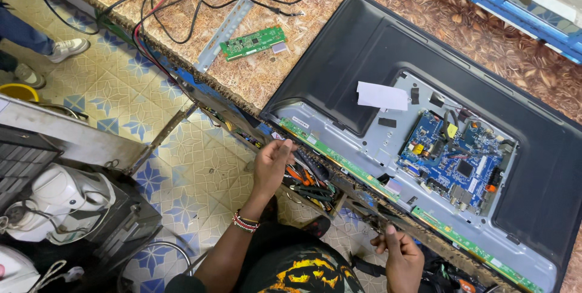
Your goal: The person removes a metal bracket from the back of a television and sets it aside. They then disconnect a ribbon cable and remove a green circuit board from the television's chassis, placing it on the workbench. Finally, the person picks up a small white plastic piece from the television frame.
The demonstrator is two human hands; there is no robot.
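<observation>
A black TV [388, 44] lies face down on the brown bench [424, 2], its back opened on a grey plate, blue board [456, 168] and green strip [339, 158] along the near edge. A loose green board [251, 42] and cables [182, 2] lie well apart. The left hand [273, 162], fingers curled, touches the strip's end. The right hand [401, 255] pinches the bench edge. Tools [309, 184] sit between the hands.

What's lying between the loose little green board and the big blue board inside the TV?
In the head view, a white paper slip lies on the TV's black back, between the green board and the blue board.
</observation>
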